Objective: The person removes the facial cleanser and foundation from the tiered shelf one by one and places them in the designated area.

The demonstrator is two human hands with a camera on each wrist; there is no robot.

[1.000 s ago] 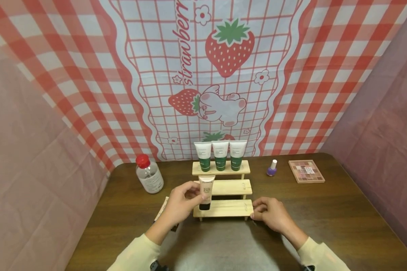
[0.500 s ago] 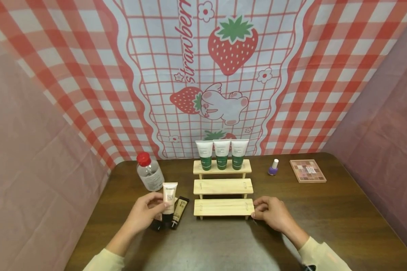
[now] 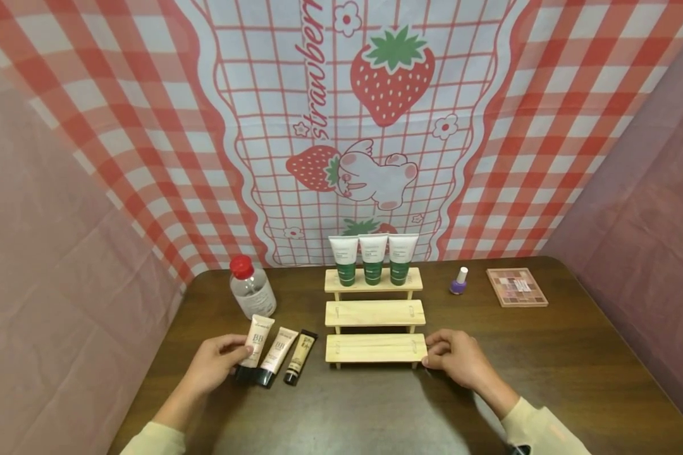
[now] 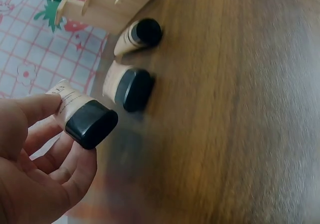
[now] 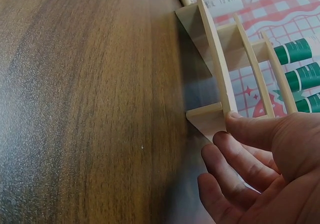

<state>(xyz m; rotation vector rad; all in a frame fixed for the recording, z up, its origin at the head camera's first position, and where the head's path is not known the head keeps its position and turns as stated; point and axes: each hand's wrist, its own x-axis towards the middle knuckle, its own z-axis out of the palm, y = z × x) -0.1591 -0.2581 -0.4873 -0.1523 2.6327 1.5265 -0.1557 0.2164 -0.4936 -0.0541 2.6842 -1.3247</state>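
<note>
My left hand [image 3: 212, 368] pinches a beige BB cream tube [image 3: 257, 341] between thumb and fingers, its black cap [image 4: 92, 124] pointing down toward the table. Just right of it lies a second BB cream tube [image 3: 279, 352], then a slimmer gold tube with a black cap [image 3: 300, 355]. At the lowest step's right end, my right hand [image 3: 458, 359] holds the three-step wooden rack [image 3: 375, 349], the thumb against the board's edge and the fingers curled by the leg. Three white-and-green tubes [image 3: 373, 259] stand caps down on the top step.
A clear bottle with a red cap [image 3: 253, 292] stands behind the BB cream tubes. Right of the rack are a purple nail polish bottle [image 3: 458, 282] and an eyeshadow palette [image 3: 516, 287]. A strawberry-print cloth [image 3: 387, 82] hangs at the table's back edge.
My left hand has carried the BB cream tube from in front of the rack leftward and down, beside the other two tubes. The right hand has stayed at the rack.
</note>
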